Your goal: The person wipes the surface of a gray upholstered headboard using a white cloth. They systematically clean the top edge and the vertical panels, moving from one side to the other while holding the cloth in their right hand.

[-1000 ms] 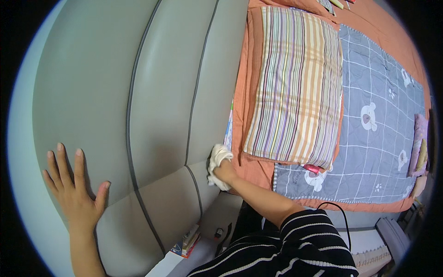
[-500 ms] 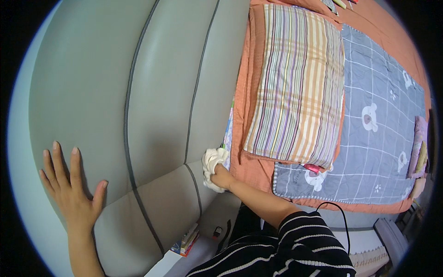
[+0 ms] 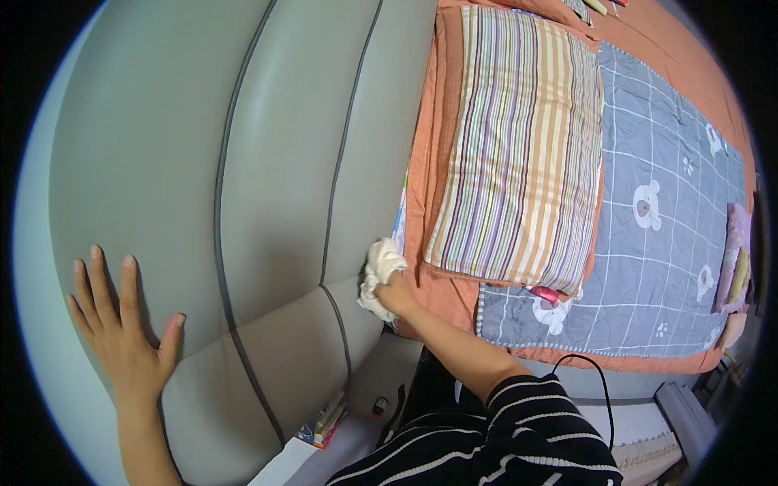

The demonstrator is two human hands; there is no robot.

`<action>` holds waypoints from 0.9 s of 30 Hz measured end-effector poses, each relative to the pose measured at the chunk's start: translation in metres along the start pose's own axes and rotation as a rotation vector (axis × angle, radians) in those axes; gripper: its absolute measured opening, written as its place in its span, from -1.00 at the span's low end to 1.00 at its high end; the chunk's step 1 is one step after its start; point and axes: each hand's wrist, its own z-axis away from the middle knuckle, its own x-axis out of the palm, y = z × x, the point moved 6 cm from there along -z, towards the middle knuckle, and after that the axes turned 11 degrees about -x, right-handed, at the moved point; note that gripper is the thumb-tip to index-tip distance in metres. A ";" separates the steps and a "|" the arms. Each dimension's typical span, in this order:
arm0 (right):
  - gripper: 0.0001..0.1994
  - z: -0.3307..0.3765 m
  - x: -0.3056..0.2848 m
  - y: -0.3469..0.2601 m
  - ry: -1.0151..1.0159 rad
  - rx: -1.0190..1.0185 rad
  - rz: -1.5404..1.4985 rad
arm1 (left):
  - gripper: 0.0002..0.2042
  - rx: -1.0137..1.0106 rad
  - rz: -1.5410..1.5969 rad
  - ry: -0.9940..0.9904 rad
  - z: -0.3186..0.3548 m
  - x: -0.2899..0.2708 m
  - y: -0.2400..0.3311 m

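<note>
My left hand [image 3: 126, 340] lies flat with spread fingers on the grey padded headboard [image 3: 284, 154], near its outer edge. A crumpled white cloth [image 3: 379, 271] is bunched in my right hand [image 3: 397, 296]; the cloth covers most of those fingers. That hand is at the lower inner part of the headboard, where it meets the mattress. Just to its right begins the orange bed sheet [image 3: 450, 312]. A striped pillow [image 3: 519, 154] lies on the bed close by.
A grey checked mat with bear figures [image 3: 648, 267] covers the bed beyond the pillow. A small pink item [image 3: 545, 295] pokes out under the pillow's edge. Books [image 3: 328, 421] stand on a white surface [image 3: 284, 463] below the headboard. A black cable [image 3: 604, 381] loops beside the bed.
My right hand and the cloth have moved slightly up and away from me along the headboard's inner edge. The left hand stays in its place on the headboard.
</note>
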 end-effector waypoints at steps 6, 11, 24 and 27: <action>-0.48 0.010 0.019 0.016 -0.248 0.075 0.208 | -0.26 0.005 -0.004 0.012 -0.006 -0.002 0.002; -0.54 -0.006 -0.037 -0.053 0.148 -0.362 -0.151 | -0.25 -0.007 -0.002 -0.003 0.002 0.001 -0.002; -0.48 0.006 0.009 -0.098 0.277 -0.997 0.176 | -0.29 -0.025 -0.036 -0.080 0.004 0.007 -0.004; -0.54 -0.091 -0.045 -0.139 0.337 -0.769 -0.156 | -0.26 -0.001 -0.027 -0.056 -0.003 0.005 0.002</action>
